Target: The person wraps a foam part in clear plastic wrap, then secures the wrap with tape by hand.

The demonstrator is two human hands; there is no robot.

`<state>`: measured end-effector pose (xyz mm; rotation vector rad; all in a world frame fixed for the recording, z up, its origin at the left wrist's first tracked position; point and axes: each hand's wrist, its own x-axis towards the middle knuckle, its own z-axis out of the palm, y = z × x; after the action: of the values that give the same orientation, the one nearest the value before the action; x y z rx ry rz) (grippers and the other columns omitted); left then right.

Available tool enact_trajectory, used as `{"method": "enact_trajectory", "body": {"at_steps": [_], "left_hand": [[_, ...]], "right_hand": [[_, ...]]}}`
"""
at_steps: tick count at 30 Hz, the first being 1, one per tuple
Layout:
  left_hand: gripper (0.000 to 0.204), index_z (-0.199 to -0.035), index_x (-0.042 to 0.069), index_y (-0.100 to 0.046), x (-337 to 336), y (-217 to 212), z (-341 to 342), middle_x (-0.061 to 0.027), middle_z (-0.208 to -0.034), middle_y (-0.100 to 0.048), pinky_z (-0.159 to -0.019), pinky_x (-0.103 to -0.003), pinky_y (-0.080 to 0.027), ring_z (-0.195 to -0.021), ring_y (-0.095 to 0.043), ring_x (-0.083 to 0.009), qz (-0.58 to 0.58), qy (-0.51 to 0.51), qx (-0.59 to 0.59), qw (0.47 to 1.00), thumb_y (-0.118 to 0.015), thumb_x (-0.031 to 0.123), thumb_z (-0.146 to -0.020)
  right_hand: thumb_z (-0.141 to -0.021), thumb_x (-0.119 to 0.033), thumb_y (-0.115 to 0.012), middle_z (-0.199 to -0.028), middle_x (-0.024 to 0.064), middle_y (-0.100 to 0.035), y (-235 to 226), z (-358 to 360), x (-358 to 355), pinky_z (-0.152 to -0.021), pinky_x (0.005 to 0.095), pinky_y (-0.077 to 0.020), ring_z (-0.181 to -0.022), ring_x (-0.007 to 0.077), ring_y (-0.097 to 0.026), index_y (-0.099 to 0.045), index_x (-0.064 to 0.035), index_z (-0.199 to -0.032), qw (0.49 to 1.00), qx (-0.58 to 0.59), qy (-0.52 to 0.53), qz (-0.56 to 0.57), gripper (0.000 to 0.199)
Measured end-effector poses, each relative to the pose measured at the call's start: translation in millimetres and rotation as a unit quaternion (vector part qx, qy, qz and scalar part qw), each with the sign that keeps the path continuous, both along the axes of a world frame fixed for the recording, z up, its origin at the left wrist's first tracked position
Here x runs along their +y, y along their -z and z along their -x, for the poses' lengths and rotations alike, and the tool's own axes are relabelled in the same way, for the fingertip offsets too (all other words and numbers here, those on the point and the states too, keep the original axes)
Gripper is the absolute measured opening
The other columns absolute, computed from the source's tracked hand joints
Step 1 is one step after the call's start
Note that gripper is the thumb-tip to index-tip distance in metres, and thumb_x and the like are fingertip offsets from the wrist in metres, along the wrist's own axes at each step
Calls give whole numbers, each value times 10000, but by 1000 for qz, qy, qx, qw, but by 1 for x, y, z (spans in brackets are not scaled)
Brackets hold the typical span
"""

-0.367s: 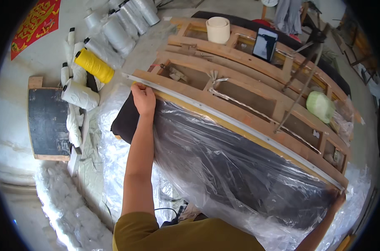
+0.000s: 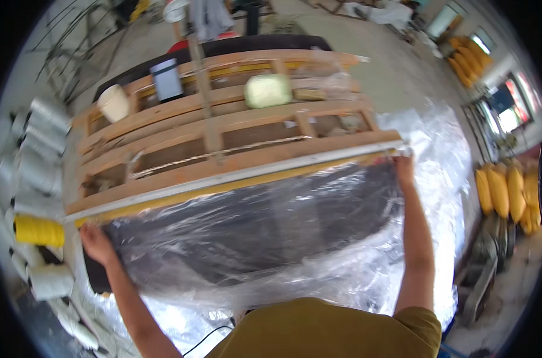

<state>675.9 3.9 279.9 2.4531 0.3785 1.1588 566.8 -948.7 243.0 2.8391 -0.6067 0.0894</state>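
A dark fabric panel (image 2: 223, 232) lies in front of me under a sheet of clear plastic film (image 2: 318, 241). Along its far edge runs a long pale strip (image 2: 241, 173) with a narrow yellow strip (image 2: 181, 198) beside it. My left hand (image 2: 96, 243) is closed at the left end of the yellow strip, by the panel's corner. Out at the opposite end, my right hand (image 2: 404, 168) has its fingers bunched against the strips and film. What either set of fingers pinches is too small to make out.
Beyond the strips stands a slatted wooden frame (image 2: 223, 122) bearing a cream roll (image 2: 113, 102), a tablet (image 2: 166, 80) and a pale green wrapped bundle (image 2: 268, 91). A yellow thread cone (image 2: 39, 231) and several white rolls lie left. Yellow bundles (image 2: 500, 191) stand right.
My view has swung to the right, so the frame and strips appear turned and lower at the left. Both hands are still at opposite ends of the strips.
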Motion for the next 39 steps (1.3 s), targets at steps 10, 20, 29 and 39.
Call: {"method": "enact_trajectory", "body": {"at_steps": [10,20,29,39], "left_hand": [[338,-1060,14,-547,-187,-89,78,-192,-1132,-534,-916,-360,-401,-1021,-521,-323,-361,193,122,904,-558,261,-830],[412,-1112,59,-568,-182,-104,111,-137,-1151,-551,-957,-404,-375,-1127,-495,-309,11,330,221,918,-624,71,-704],[130,-898,26,-628,-288,-49,172,-112,-738,-608,-601,-310,-473,-631,-592,-211,47,442,212,870,-562,136,-880],[279,-1082,30,-587,-29,-2,123,-182,-977,-632,-751,-392,-476,-872,-605,-357,-29,-25,147,988,-442,227,-947]], "right_hand": [[-857,-77,-566,-732,71,-531,-78,54,123,-636,302,-412,-679,167,-492,-552,-21,-798,861,-364,-63,-349,82],[-819,-156,-615,-776,141,-586,-85,88,406,-595,377,-468,-689,327,-587,-576,-76,-892,775,-288,-203,-526,115],[-743,-115,-592,-1280,103,-475,-109,120,289,-967,580,-277,-1207,308,-425,-528,-114,-1173,968,-227,-65,-89,435],[-722,-175,-584,-985,4,-608,-100,136,341,-947,556,-303,-967,194,-570,-601,-168,-930,929,-262,-246,-91,208]]}}
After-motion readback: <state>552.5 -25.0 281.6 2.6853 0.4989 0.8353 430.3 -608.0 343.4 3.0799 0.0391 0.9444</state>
